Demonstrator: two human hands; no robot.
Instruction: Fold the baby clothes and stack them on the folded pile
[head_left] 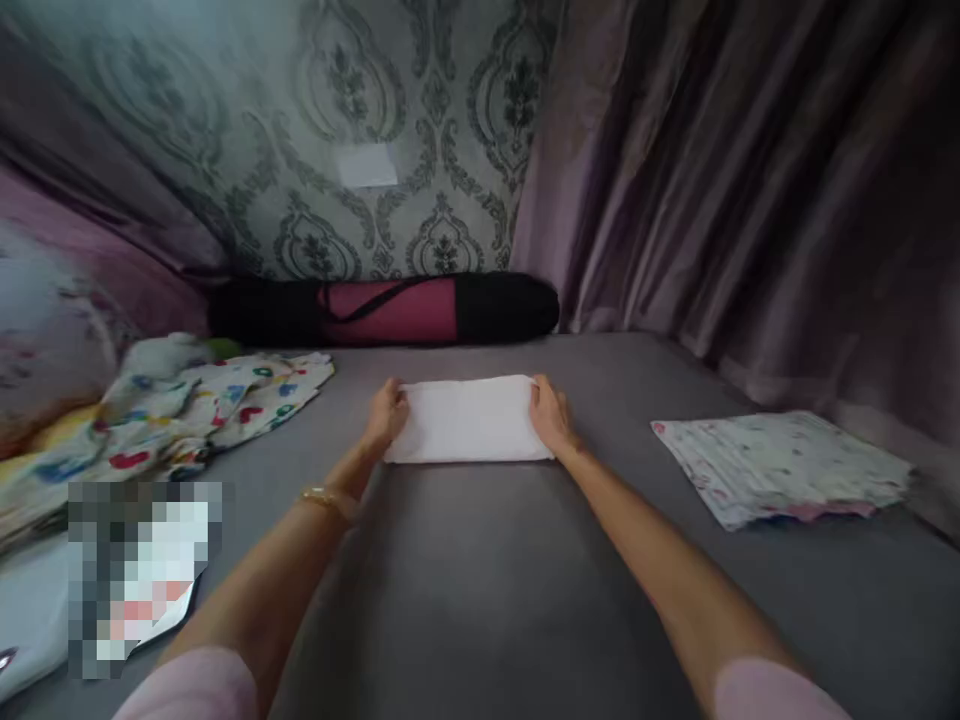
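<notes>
A white folded cloth (469, 420), rectangular and fairly flat, stretches between my two hands over the grey bed surface (480, 590). Its left end is gripped by my left hand (388, 412), with the fingers curled around the upper corner. My right hand (553, 412) pinches the opposite end near its top corner. Both arms reach straight forward. Whether the cloth's underside rests on the bed or hangs just above it, I cannot tell.
A stack of folded patterned cloths (787, 465) lies on the right. Colourful printed fabric (247, 395) is heaped at the left, near a blurred-out object (150, 580). Along the wall lies a black and pink long bag (390, 312). Purple curtains (675, 170) hang at the right.
</notes>
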